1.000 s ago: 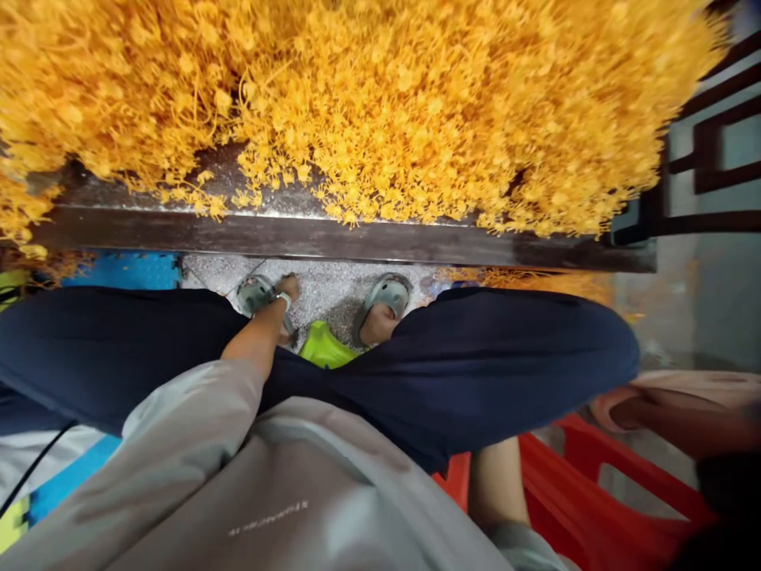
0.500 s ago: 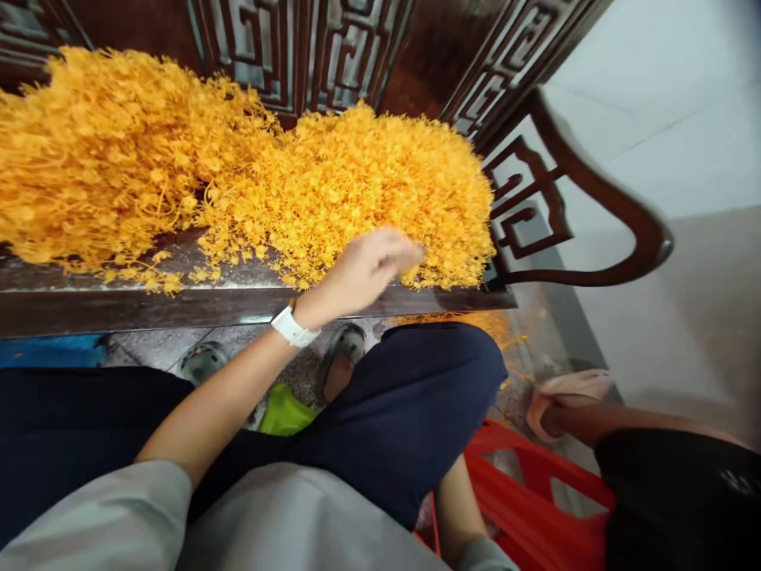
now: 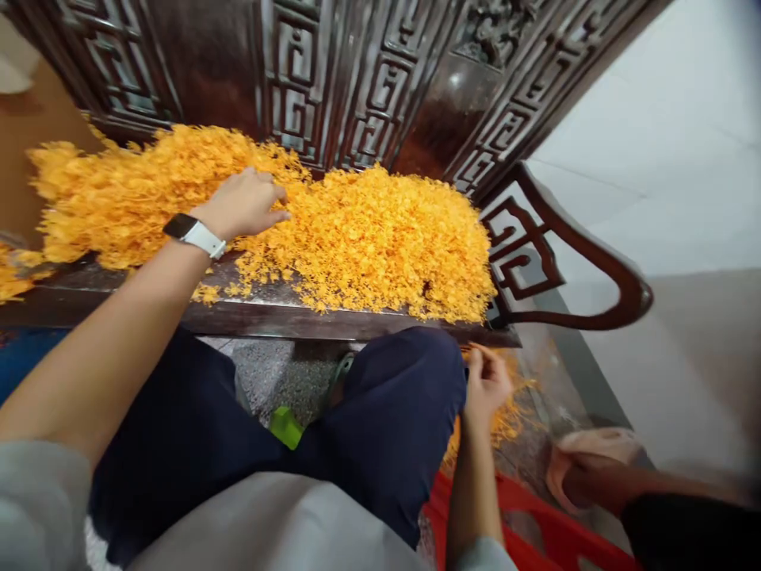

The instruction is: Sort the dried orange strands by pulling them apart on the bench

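Two adjoining heaps of yellow-orange artificial flower sprigs lie on the dark wooden bench. My left hand, with a white-strapped watch on its wrist, is over the left heap, near where it meets the right heap. Its thumb and index finger point right and stand apart, with nothing visible between them. Beside my right knee, my right hand is low, its fingers curled together. What they hold, if anything, is too small to make out. More yellow sprigs lie on the floor behind that hand.
The bench has a carved back and a curved armrest on the right. A red plastic stool stands at lower right, near another person's foot. A bright green object shows between my knees. Brown cardboard is at far left.
My left hand has moved left from the right heap's front edge onto the left heap. My right hand has come up into view beside my knee. The view has shifted.
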The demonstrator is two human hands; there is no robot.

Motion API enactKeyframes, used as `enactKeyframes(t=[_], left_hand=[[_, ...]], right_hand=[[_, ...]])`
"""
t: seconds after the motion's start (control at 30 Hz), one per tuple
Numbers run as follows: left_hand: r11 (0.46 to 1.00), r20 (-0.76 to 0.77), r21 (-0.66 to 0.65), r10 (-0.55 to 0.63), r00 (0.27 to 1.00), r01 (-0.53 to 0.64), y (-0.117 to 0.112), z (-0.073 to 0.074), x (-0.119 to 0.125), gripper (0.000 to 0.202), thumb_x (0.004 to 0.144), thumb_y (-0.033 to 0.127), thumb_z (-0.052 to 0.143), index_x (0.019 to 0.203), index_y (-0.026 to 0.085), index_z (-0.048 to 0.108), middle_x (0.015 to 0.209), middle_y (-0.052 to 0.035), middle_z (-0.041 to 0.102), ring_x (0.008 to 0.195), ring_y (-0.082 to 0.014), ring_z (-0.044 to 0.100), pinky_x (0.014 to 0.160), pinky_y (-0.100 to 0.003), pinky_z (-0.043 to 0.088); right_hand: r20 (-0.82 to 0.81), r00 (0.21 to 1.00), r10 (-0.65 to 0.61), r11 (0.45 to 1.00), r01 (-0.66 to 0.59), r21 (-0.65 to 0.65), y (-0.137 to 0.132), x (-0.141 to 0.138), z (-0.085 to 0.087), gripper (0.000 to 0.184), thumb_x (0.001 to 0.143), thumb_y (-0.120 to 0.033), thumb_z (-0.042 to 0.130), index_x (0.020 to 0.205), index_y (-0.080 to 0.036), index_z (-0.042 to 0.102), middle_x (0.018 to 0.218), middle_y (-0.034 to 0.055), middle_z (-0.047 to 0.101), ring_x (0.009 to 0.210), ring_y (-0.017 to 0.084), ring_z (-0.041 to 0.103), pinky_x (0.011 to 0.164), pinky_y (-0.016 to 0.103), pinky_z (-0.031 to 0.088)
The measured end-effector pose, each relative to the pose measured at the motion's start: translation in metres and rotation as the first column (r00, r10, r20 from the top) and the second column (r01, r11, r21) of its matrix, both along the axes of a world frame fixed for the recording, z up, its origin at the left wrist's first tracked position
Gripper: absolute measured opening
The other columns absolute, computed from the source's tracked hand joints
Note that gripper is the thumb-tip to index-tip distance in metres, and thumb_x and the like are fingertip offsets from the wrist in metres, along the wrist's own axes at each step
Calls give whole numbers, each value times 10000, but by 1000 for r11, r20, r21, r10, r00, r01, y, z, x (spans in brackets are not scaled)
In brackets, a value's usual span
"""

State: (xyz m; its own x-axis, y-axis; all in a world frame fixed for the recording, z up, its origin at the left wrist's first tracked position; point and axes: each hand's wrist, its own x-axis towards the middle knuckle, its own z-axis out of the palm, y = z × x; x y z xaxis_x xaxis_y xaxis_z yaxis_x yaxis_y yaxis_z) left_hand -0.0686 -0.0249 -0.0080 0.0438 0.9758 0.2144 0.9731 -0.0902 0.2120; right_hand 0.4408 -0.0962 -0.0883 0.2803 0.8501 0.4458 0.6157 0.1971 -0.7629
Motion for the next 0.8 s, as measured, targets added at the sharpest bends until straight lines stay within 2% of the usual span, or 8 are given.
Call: enactKeyframes(t=[0.13, 0.23, 0.37, 0.43, 0.5, 0.6, 0.73, 0.8], left_hand=[[979, -21, 55, 197, 980, -195, -25, -46, -76, 612, 1008, 502, 635, 1493, 135, 571, 1640, -160, 455, 1476, -373, 313, 1196, -589, 224], [969, 4, 67, 239, 971, -239, -36, -63, -96, 633, 963, 496, 674, 1481, 143, 587, 1632, -164, 455, 1485, -402, 292, 1193, -625, 193], [957, 24, 70, 281, 959, -282, -25, -58, -85, 392, 975, 317, 566, 1295, 151, 720, 1502, -220, 569, 1449, -460, 387, 1158, -673, 235], [953, 59, 100, 281, 958, -286, -20, -51, -79, 429, 976, 301, 528, 1342, 165, 705, 1557, -210, 537, 1484, -453, 375, 1181, -670, 230], [940, 81, 138, 303, 949, -312, -17, -47, -77, 544, 955, 327, 559, 1476, 186, 624, 1701, -183, 391, 1555, -439, 302, 1221, -652, 204], [920, 85, 99, 373, 924, -380, -16, -48, -85, 848, 891, 392, 650, 1670, 174, 393, 1806, -180, 184, 1634, -436, 165, 1268, -653, 135], [927, 43, 0, 374, 926, -375, -13, -61, -100, 996, 868, 429, 640, 1718, 80, 254, 1810, -243, 102, 1663, -453, 74, 1277, -700, 40], [929, 46, 8, 369, 928, -370, -10, -70, -102, 972, 892, 450, 619, 1721, 90, 261, 1816, -232, 76, 1671, -444, 50, 1283, -695, 20]], right_hand=[[-60, 997, 46, 984, -35, 172, 41, -26, 37, 369, 917, -529, 710, 984, -168, 753, 714, 8, 634, 550, 141, 547, 563, 301, 438], [76, 947, 312, 925, -321, 203, 62, -81, 80, 270, 955, -460, 685, 998, -202, 752, 780, 21, 680, 608, 147, 605, 607, 306, 486], [334, 562, 756, 609, -792, -44, 72, -172, 117, 196, 1011, -385, 646, 1057, -217, 735, 843, 30, 712, 718, 148, 654, 699, 312, 530], [391, 315, 865, 414, -887, -202, 78, -218, 120, 216, 1035, -387, 610, 1070, -208, 727, 864, 39, 708, 756, 161, 654, 744, 336, 541], [454, 154, 878, 313, -901, -301, 87, -265, 114, 248, 1051, -369, 568, 1079, -178, 723, 972, 84, 721, 876, 209, 677, 843, 392, 558], [578, 75, 813, 361, -844, -398, 106, -337, 89, 299, 1038, -299, 554, 1248, -139, 694, 1235, 163, 682, 1182, 329, 633, 1045, 504, 525], [649, 255, 717, 564, -759, -325, 140, -423, 50, 799, 940, -181, 655, 1667, -171, 324, 1712, 205, 302, 1469, 402, 420, 1190, 560, 425], [708, 203, 676, 593, -720, -360, 163, -448, 36, 760, 915, -153, 658, 1628, -229, 406, 1728, 162, 305, 1487, 411, 384, 1188, 584, 410]])
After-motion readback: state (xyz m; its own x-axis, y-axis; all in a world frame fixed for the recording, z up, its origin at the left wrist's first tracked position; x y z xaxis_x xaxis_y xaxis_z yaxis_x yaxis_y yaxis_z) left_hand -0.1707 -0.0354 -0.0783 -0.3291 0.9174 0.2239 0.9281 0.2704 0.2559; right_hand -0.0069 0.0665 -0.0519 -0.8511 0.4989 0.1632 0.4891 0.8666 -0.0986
